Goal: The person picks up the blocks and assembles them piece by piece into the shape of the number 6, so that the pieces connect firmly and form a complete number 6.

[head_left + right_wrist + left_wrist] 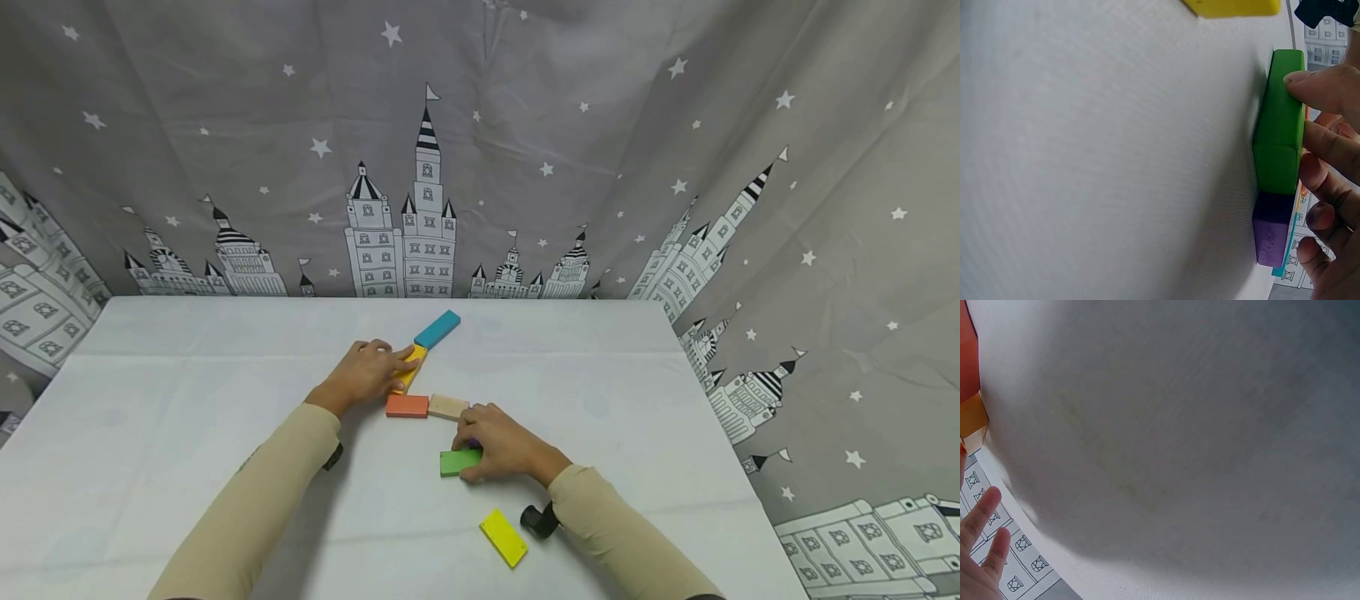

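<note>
Between the thumb and index finger of my left hand [363, 373] is an orange-yellow block [412, 367], pinched near its two ends as it lies on the table. Its far end meets a blue block [437, 329]; its near end is by a red-orange block [407, 407]. A plain wood block [447, 407] continues from the red-orange one. My right hand [502, 442] pinches a green block [454, 462], thumb on the near side and fingers beyond. Next to the green block's end is a purple block [1272, 240], mostly hidden by the hand in the head view.
A bright yellow block [504, 538] lies apart, nearer to me, left of the right wrist's black camera [538, 522]. White cloth covers the table [187, 400]. A grey curtain [510, 150] printed with castles and stars hangs behind it.
</note>
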### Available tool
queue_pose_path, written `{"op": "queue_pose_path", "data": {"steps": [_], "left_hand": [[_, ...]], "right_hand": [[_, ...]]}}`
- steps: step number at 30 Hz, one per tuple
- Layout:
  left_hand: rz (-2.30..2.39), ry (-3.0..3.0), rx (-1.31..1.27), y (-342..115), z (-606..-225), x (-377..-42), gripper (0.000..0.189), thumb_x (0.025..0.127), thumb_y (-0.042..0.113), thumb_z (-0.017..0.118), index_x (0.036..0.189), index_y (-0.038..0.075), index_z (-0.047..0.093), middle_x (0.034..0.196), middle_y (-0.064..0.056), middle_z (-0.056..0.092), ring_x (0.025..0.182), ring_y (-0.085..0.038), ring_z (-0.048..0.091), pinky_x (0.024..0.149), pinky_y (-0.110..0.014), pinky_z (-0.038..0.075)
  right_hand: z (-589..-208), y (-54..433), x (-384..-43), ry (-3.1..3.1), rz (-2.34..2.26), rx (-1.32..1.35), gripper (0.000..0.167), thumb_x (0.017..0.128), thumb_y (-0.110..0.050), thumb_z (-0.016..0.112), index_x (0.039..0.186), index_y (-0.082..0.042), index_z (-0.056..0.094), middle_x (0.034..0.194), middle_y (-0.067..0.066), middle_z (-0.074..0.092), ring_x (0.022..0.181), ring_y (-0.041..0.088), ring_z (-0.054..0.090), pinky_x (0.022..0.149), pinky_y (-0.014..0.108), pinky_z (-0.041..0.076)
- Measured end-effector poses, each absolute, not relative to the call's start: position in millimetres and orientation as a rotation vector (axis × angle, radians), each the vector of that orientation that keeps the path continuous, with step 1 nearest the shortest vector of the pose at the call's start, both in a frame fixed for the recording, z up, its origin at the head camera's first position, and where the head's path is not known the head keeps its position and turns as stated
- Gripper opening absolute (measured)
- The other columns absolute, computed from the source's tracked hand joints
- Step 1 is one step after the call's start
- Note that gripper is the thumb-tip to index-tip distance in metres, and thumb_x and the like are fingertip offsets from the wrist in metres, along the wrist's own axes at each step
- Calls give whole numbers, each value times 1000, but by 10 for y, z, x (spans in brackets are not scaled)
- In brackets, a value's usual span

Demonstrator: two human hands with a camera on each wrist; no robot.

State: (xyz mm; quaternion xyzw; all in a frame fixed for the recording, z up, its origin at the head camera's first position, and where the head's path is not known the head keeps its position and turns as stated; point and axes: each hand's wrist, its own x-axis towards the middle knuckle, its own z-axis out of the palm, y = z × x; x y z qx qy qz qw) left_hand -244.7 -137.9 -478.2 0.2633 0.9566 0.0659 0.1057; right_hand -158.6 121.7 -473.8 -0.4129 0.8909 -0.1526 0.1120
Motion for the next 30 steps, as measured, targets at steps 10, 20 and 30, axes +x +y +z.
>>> {"op": "queue_pose_path", "data": {"steps": [10,20,30], "left_hand": [[183,2796,764,-1353,-4766,-2435,56,89,33,66,141,22,49,150,-5,41,127,-37,43,102,-58,33],[191,2803,768,-1366,-4756,-2457,56,89,32,66,141,21,49,149,-6,42,127,-37,43,103,-58,33],[228,2799,755,-1354,-4770,-2463,56,89,32,67,141,20,48,148,-7,44,127,-38,43,104,-58,32]], "right_hand": [[-4653,1376,-1571,2605,-499,-1111,33,76,-34,81,104,-18,73,100,-9,59,94,8,48,92,28,40],[-4557,1885,-1610,2577,-596,-979,31,78,-25,81,105,-14,71,99,-2,61,97,15,52,93,37,41],[-4493,2420,-1514,2462,-633,-845,25,78,-12,78,102,-18,72,98,-8,62,94,16,52,85,36,47]]}}
